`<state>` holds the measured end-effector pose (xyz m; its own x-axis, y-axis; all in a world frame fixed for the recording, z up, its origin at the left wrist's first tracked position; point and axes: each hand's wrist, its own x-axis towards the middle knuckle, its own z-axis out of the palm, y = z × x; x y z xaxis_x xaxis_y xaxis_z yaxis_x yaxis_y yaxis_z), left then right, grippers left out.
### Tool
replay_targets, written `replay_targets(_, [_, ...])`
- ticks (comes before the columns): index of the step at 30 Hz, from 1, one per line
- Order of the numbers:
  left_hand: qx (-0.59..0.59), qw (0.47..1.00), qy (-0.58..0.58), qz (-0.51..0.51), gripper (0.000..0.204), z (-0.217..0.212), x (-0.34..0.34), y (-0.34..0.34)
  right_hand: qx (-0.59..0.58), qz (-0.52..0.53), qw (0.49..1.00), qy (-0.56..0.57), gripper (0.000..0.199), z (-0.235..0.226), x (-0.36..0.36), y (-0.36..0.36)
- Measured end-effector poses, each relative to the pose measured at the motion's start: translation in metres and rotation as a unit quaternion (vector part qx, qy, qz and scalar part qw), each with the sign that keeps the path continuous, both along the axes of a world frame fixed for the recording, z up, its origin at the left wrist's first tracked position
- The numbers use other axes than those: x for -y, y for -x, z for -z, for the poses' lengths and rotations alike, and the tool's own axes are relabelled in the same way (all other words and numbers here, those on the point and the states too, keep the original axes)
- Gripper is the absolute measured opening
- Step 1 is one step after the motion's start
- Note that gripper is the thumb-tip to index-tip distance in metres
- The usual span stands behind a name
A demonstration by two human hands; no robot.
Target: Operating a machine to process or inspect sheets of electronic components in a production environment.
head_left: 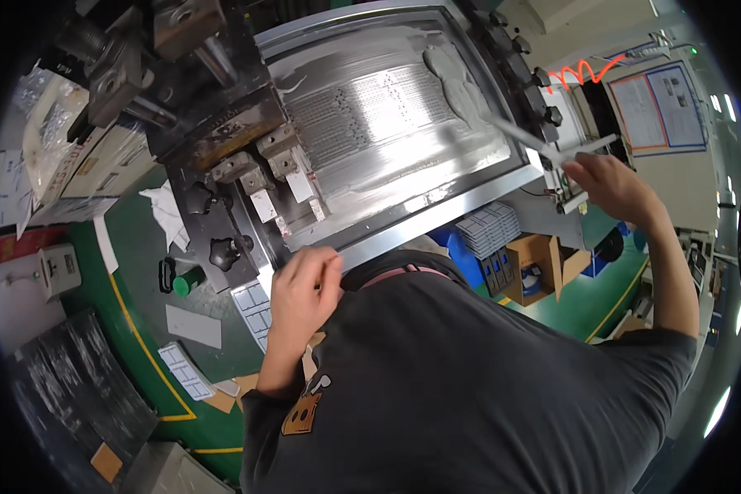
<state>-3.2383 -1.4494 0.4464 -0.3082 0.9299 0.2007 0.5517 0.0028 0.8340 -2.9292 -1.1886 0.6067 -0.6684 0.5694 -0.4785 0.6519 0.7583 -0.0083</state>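
A metal stencil (387,107) in a silver frame (436,216) lies tilted before me, with grey paste (461,78) smeared along its far right side. My right hand (609,185) is closed on the white handle of a thin spatula (523,136), whose blade reaches left to the paste. My left hand (305,288) sits at the frame's near left edge, fingers curled against it. My dark grey shirt fills the lower middle of the view.
A black machine head (198,99) with clamps and black knobs (222,251) overhangs the stencil's left side. Below lie a white rag (169,210), a green-capped can (188,281), a cardboard box (535,263) and blue bins (461,251). An orange coiled hose (580,72) hangs at right.
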Motion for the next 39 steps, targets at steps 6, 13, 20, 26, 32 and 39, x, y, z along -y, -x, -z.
replay_targets(6, [-0.119,0.969,0.086,-0.199,0.012,-0.023,-0.019,-0.011,-0.071,0.08,0.986,0.129,0.032,0.03,0.009,0.063])
replay_targets(13, [-0.234,0.932,0.152,-0.232,0.015,-0.024,-0.045,-0.027,-0.123,-0.029,0.965,0.23,0.046,0.068,0.001,0.091])
replay_targets(20, [-0.261,0.924,0.113,-0.254,0.018,-0.029,-0.05,-0.032,-0.056,-0.085,0.949,0.3,0.055,0.066,-0.004,0.122])
replay_targets(26, [-0.243,0.924,0.137,-0.261,0.018,-0.033,-0.05,-0.034,-0.055,-0.119,0.938,0.321,0.059,0.092,-0.011,0.146])
replay_targets(32, [-0.235,0.928,0.127,-0.261,0.018,-0.032,-0.05,-0.031,-0.079,-0.11,0.949,0.284,0.056,0.089,-0.012,0.155])
replay_targets(39, [-0.226,0.94,0.103,-0.236,0.018,-0.032,-0.046,-0.024,-0.18,-0.143,0.969,0.093,0.045,0.114,0.014,0.137])
